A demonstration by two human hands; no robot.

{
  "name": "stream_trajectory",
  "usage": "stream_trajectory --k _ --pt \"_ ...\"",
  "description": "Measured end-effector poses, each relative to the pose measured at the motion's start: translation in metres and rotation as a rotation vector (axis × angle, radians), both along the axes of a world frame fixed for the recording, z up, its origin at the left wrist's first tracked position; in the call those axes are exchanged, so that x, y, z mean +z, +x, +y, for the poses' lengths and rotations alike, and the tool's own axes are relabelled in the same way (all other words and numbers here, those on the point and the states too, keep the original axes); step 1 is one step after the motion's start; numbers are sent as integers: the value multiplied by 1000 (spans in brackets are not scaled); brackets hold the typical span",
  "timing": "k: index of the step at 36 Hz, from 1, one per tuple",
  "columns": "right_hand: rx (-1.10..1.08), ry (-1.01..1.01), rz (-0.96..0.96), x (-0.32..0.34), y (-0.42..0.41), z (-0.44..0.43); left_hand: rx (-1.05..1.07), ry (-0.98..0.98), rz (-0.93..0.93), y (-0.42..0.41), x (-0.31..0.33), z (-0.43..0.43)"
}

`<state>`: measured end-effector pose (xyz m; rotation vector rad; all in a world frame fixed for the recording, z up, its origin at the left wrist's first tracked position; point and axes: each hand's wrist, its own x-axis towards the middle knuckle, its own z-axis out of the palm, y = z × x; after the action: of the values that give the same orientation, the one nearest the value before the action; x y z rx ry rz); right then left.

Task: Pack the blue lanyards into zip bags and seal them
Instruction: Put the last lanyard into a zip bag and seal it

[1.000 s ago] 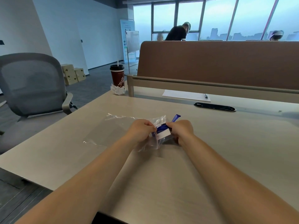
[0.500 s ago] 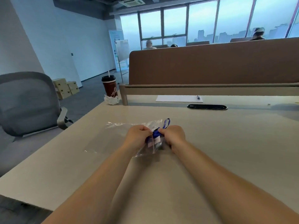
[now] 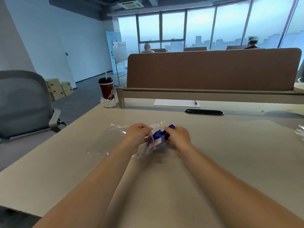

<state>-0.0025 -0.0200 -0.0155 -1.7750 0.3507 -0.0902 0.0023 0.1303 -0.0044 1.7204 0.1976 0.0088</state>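
Our left hand (image 3: 137, 134) is pinching the mouth of the clear zip bag (image 3: 153, 143), fingers curled. Our right hand (image 3: 178, 137) is gripping the bunched blue lanyard (image 3: 160, 134), fingers curled round it, one end poking out at 12 o'clock. The lanyard is sitting partly inside the bag, between both hands, low over the beige table (image 3: 230, 145).

Flat clear bags (image 3: 107, 140) are lying at 9 o'clock of the left hand.

Further out from the hands:
- 1 o'clock: cable grommet (image 3: 204, 111)
- 12 o'clock: paper sheet (image 3: 174, 102) with a pen (image 3: 195, 102)
- 11 o'clock: coffee cup (image 3: 106, 88) beside a crumpled tissue (image 3: 107, 102)
- 9 o'clock: office chair (image 3: 21, 102)
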Motion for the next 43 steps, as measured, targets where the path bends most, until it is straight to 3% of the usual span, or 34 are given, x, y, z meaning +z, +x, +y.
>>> stream_trajectory --k 8,24,29,34,39,43 --pt "-8 250 79 12 -12 -10 -121 159 -29 -1 1 -8" --pt "3 98 128 11 -17 -52 -338 299 -97 -4 9 -51" --pt "12 238 121 19 -30 -63 -365 433 -153 -9 11 -59" --pt "-25 120 35 10 -23 -70 -413 562 -200 -12 12 -57" --pt "-69 -7 70 -30 25 -85 -388 672 -228 -19 17 -47" --pt "-109 11 86 -22 26 -83 -404 782 -199 -31 24 -32"
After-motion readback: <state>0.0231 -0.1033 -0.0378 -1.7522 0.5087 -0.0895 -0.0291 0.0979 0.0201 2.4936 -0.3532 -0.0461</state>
